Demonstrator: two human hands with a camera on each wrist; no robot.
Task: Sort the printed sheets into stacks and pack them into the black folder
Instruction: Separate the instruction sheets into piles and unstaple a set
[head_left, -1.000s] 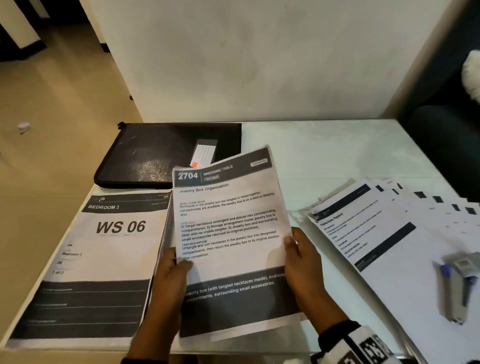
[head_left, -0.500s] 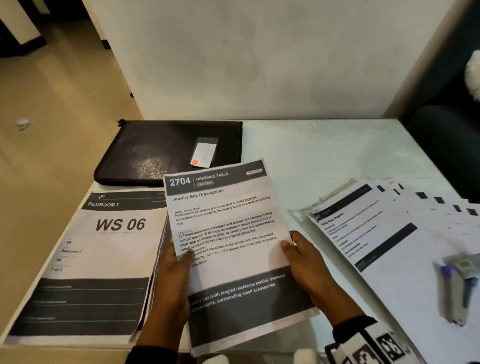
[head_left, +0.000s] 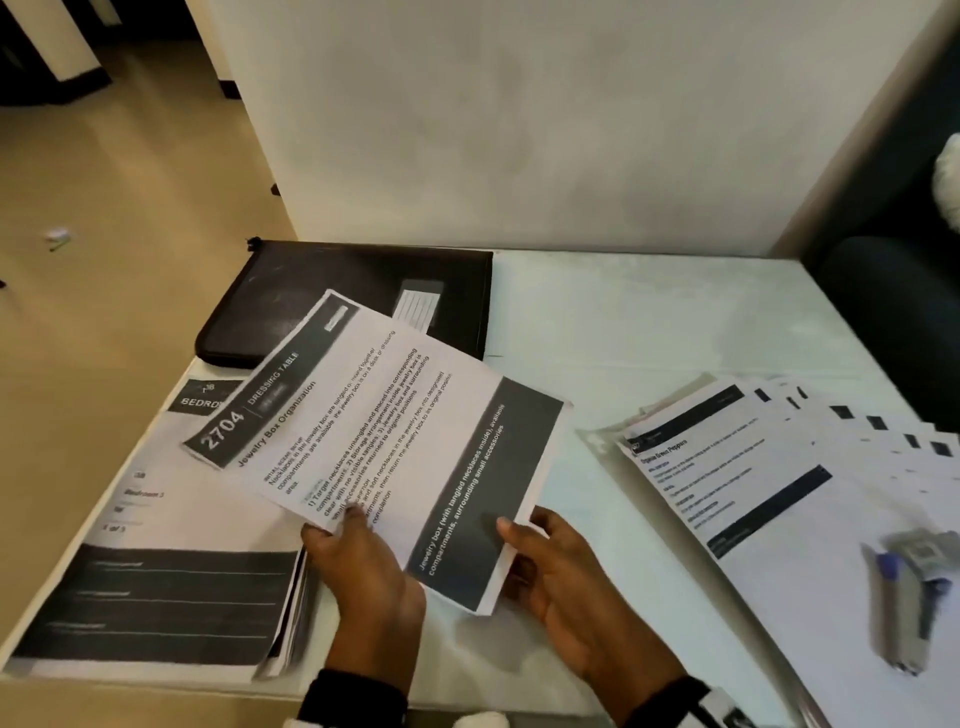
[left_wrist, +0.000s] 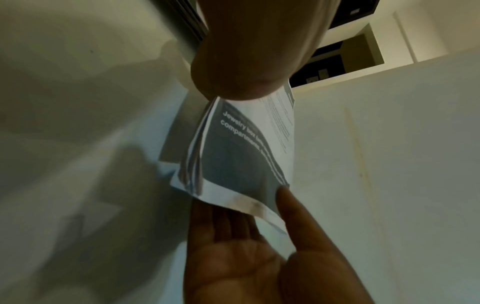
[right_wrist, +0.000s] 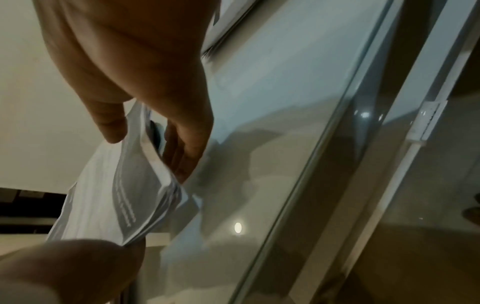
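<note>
Both hands hold a thin bundle of printed sheets (head_left: 384, 436) headed "2704 Dressing Table", turned slantwise above the table. My left hand (head_left: 358, 551) pinches its long near edge, thumb on top. My right hand (head_left: 545, 566) pinches the dark bottom end, thumb on top and fingers beneath. The left wrist view shows the bundle (left_wrist: 233, 160) with my right hand (left_wrist: 249, 242) under its corner. In the right wrist view the bundle (right_wrist: 124, 197) sits between thumb and fingers. The black folder (head_left: 322, 296) lies zipped at the back left. A stack topped by a "Bedroom 3" sheet (head_left: 156, 587) lies at the front left.
Fanned sheets (head_left: 779, 493) cover the table's right side, with a grey and blue stapler-like tool (head_left: 909, 603) lying on them. A white wall stands behind the table (head_left: 649, 322). Floor drops off to the left, and a dark seat sits at the far right.
The bundle has been swung anticlockwise from upright to slantwise, its header now toward the left over the Bedroom 3 stack. My right hand shifted to the bundle's dark bottom end.
</note>
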